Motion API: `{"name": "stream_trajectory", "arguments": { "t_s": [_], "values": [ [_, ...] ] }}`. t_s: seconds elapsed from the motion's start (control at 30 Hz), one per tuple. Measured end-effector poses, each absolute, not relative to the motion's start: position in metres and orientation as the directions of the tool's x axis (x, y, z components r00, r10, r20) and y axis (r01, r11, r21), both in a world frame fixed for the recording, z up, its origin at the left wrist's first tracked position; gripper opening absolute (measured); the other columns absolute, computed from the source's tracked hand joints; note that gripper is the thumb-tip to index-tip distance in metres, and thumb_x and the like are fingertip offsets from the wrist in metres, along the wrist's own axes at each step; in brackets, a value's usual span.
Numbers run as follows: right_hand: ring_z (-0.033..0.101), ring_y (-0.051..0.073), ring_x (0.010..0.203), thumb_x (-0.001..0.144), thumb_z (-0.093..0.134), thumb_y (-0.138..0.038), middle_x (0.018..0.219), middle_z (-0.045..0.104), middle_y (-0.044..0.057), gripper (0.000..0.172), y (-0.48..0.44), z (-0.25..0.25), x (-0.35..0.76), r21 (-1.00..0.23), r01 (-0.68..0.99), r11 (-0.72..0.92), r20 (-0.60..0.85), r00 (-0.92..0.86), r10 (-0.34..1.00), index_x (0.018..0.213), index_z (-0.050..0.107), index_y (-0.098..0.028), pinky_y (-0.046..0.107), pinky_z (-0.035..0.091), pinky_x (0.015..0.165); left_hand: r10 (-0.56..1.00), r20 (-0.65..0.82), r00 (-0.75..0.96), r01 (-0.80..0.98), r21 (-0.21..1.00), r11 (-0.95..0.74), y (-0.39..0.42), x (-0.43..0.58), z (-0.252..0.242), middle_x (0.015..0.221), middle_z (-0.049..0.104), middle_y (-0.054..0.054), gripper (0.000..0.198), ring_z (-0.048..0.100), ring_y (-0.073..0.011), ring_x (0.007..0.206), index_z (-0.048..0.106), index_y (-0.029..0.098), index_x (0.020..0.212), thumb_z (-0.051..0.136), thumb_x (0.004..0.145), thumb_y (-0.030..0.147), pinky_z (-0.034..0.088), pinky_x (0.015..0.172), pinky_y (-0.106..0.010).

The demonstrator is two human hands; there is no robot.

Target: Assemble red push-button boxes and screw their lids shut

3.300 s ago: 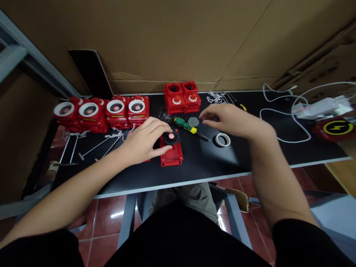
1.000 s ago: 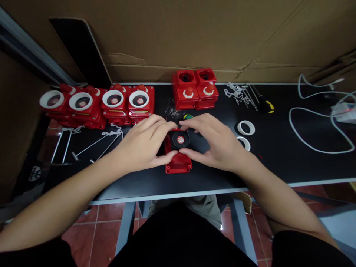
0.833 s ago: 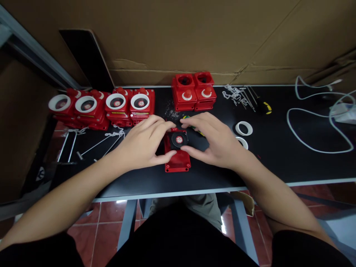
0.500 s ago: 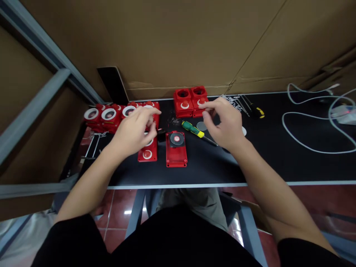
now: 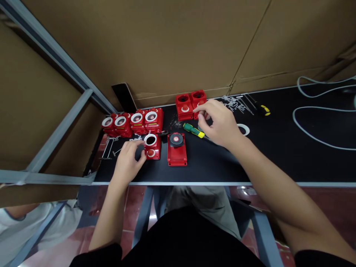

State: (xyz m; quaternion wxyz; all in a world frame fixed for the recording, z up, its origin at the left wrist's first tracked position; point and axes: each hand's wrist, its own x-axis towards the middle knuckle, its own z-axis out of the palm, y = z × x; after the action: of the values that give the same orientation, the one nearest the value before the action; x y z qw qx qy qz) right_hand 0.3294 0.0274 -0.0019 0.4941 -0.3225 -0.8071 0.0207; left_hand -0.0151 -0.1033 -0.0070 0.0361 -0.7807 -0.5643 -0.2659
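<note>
My left hand is at the left edge of a red cover with a white ring and a round red button. Its thumb and fingers are apart; whether they touch the cover I cannot tell. To the right lies a red housing base with a dark speaker disc on its upper part. My right hand hovers above the green-and-yellow screwdriver, hiding part of its shaft. Its fingers are bent, thumb and forefinger apart, near two red housings at the back.
Several red units with white rings stand in a row at the left. White fittings and long screws, another screwdriver and a white ring lie to the right. A pale cable loops at far right. A dark panel leans on the cardboard.
My left hand has moved down and left, from above the red cover to its left side, uncovering the white rings. My right hand has shifted slightly left. The camera view has turned left.
</note>
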Motion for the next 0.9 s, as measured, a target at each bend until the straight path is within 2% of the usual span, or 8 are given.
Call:
{"name": "stream_trajectory", "arguments": {
  "t_s": [0.1, 0.27, 0.4, 0.53, 0.67, 0.77, 0.9],
  "values": [
    [0.067, 0.022, 0.09, 0.103, 0.055, -0.018, 0.096, 0.071, 0.008, 0.021, 0.027, -0.003, 0.33, -0.38, 0.5, 0.778, 0.763, -0.306, 0.569, 0.111, 0.075, -0.022, 0.041, 0.056, 0.083, 0.86, 0.474, 0.191, 0.921, 0.217, -0.324, -0.098, -0.015, -0.011, 0.136, 0.066, -0.017, 0.026, 0.069, -0.0341, 0.125, 0.072, 0.021, 0.135, 0.067, 0.11, 0.028, 0.063, 0.109, -0.056],
    [0.068, 0.021, 0.088, 0.103, 0.055, -0.017, 0.098, 0.071, 0.008, 0.022, 0.028, -0.004, 0.331, -0.374, 0.501, 0.78, 0.767, -0.305, 0.564, 0.11, 0.075, -0.02, 0.038, 0.056, 0.08, 0.913, 0.316, 0.258, 0.894, 0.281, -0.35, -0.088, -0.017, -0.011, 0.148, 0.058, -0.018, 0.027, 0.063, -0.037, 0.137, 0.078, 0.022, 0.127, 0.059, 0.115, 0.037, 0.057, 0.12, -0.063],
    [0.068, 0.02, 0.087, 0.102, 0.056, -0.016, 0.103, 0.073, 0.008, 0.021, 0.029, -0.003, 0.331, -0.39, 0.507, 0.769, 0.75, -0.309, 0.585, 0.11, 0.075, -0.02, 0.037, 0.056, 0.079, 0.93, 0.257, 0.264, 0.887, 0.314, -0.338, -0.089, -0.021, -0.009, 0.148, 0.061, -0.016, 0.026, 0.066, -0.0345, 0.135, 0.077, 0.022, 0.118, 0.054, 0.115, 0.033, 0.058, 0.121, -0.063],
    [0.069, 0.019, 0.086, 0.102, 0.058, -0.017, 0.103, 0.075, 0.008, 0.02, 0.028, -0.003, 0.331, -0.393, 0.52, 0.758, 0.734, -0.32, 0.599, 0.111, 0.075, -0.02, 0.036, 0.055, 0.078, 0.934, 0.244, 0.259, 0.894, 0.306, -0.328, -0.101, -0.025, -0.01, 0.144, 0.064, -0.015, 0.022, 0.07, -0.0325, 0.132, 0.076, 0.023, 0.119, 0.056, 0.112, 0.026, 0.061, 0.12, -0.061],
    [0.071, 0.02, 0.089, 0.102, 0.059, -0.016, 0.107, 0.077, 0.009, 0.019, 0.026, -0.003, 0.33, -0.351, 0.563, 0.748, 0.715, -0.354, 0.603, 0.111, 0.075, -0.02, 0.036, 0.056, 0.078, 0.931, 0.308, 0.194, 0.908, 0.304, -0.289, -0.121, -0.031, -0.009, 0.139, 0.066, -0.014, 0.018, 0.072, -0.0335, 0.13, 0.074, 0.024, 0.116, 0.057, 0.112, 0.027, 0.063, 0.118, -0.061],
    [0.071, 0.02, 0.089, 0.103, 0.059, -0.016, 0.108, 0.076, 0.009, 0.018, 0.021, 0.001, 0.329, -0.353, 0.55, 0.757, 0.713, -0.366, 0.598, 0.111, 0.075, -0.02, 0.037, 0.057, 0.08, 0.905, 0.404, 0.13, 0.904, 0.327, -0.276, -0.135, -0.031, 0.0, 0.147, 0.065, -0.014, 0.013, 0.072, -0.0337, 0.136, 0.071, 0.025, 0.118, 0.06, 0.113, 0.026, 0.062, 0.12, -0.062],
    [0.069, 0.016, 0.086, 0.102, 0.063, -0.017, 0.107, 0.073, 0.006, 0.016, 0.012, 0.009, 0.327, -0.445, 0.33, 0.833, 0.736, -0.395, 0.55, 0.113, 0.074, -0.02, 0.034, 0.06, 0.082, 0.863, 0.479, 0.158, 0.867, 0.35, -0.353, -0.138, -0.014, 0.024, 0.168, 0.057, -0.015, 0.008, 0.066, -0.0371, 0.151, 0.071, 0.025, 0.117, 0.066, 0.111, 0.025, 0.058, 0.125, -0.065]
  ]
}}
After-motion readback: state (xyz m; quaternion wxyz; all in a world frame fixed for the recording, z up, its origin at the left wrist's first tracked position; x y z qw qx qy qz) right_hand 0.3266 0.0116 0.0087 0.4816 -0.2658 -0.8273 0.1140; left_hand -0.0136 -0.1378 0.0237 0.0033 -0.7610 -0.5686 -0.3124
